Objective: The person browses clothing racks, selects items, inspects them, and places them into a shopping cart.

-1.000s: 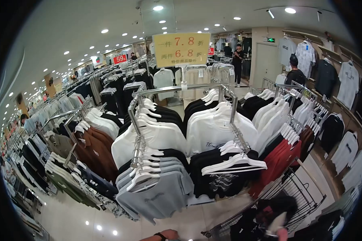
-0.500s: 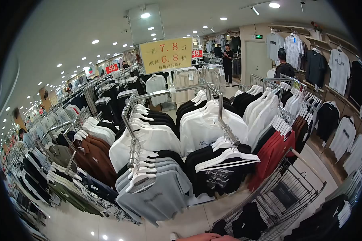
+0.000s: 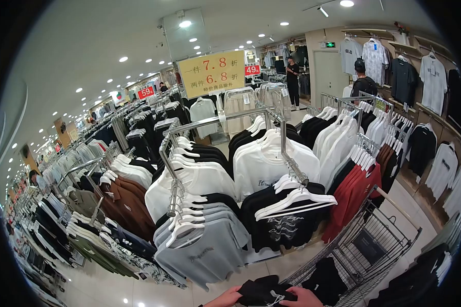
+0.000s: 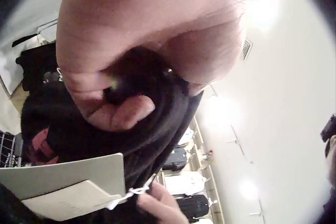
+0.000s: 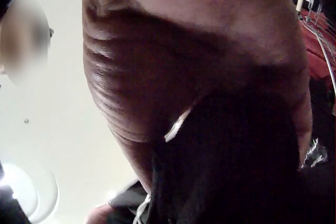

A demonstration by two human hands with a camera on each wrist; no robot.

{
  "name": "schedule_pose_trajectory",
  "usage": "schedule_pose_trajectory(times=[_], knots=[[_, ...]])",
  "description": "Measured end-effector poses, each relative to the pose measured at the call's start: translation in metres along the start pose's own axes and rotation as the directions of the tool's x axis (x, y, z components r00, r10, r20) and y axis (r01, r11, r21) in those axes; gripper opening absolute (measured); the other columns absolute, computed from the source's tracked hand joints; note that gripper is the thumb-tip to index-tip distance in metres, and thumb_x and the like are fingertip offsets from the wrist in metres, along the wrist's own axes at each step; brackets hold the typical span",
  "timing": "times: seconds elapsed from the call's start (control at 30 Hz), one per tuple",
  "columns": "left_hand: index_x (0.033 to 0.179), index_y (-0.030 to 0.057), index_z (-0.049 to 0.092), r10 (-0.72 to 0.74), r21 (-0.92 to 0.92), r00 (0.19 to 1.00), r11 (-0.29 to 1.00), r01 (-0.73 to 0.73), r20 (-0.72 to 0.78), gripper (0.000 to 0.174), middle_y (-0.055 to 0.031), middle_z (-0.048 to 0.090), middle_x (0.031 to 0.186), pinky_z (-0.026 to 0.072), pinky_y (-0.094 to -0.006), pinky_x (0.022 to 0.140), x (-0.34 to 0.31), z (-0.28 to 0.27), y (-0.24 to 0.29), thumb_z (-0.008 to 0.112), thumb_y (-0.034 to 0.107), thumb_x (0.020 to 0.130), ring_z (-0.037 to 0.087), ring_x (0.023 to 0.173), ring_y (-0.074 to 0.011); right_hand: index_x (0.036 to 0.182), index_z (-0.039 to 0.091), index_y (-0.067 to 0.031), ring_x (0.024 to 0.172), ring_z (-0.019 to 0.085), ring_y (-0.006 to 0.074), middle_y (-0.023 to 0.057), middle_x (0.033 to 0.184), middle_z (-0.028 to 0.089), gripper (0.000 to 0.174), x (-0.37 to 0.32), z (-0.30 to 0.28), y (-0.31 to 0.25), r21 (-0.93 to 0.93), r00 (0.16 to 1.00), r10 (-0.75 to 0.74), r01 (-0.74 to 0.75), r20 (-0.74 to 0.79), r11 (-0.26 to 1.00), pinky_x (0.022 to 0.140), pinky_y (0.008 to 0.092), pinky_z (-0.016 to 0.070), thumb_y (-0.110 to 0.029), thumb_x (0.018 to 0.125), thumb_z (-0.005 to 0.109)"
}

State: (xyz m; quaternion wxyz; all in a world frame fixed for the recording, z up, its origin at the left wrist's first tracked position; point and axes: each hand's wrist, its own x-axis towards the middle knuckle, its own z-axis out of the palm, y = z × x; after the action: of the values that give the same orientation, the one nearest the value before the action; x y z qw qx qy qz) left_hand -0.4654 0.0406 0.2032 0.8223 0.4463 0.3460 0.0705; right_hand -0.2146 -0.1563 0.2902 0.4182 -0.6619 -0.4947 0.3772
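At the bottom of the head view, my left hand (image 3: 228,297) and right hand (image 3: 303,297) hold a black garment (image 3: 258,290) between them, in front of the clothes rack. In the left wrist view, the left fingers curl round the bunched dark cloth (image 4: 168,113). A grey-white price tag (image 4: 63,174) hangs below on a white string, close to fingertips of the right hand (image 4: 163,205). Dark cloth (image 5: 231,166) fills the right hand's grasp in the right wrist view, hiding most of its fingers.
A wire shopping cart (image 3: 363,248) with black clothing (image 3: 325,281) in it stands at the right. Ahead, a metal rack (image 3: 225,118) carries grey shirts (image 3: 205,256), white shirts and black shirts. White hangers (image 3: 297,202) jut from its right arm. Two people stand farther back.
Both hands have come up into the lower head view with the black garment between them. Earlier, one hand hung low and a dark bundle was over the cart. The view has shifted slightly.
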Motion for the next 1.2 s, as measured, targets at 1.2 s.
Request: schedule_pose_trajectory(times=[1.2], knots=[[0.134,-0.0014,0.058,0.293,-0.124,0.952,0.945,-0.303,-0.088,0.045,-0.005,0.068,0.124,0.0501,-0.0284,0.099,-0.054,-0.101,0.117,0.066,0.002,0.09,0.065,0.11,-0.0117,0.12,0.061,0.0008,0.103,0.068,0.0261,0.0129,0.11,0.069,0.033,0.145,0.089,-0.027,0.896,0.926,0.371,-0.218,0.066,0.386,0.095,0.0386,0.0538,-0.019,0.104,0.04]])
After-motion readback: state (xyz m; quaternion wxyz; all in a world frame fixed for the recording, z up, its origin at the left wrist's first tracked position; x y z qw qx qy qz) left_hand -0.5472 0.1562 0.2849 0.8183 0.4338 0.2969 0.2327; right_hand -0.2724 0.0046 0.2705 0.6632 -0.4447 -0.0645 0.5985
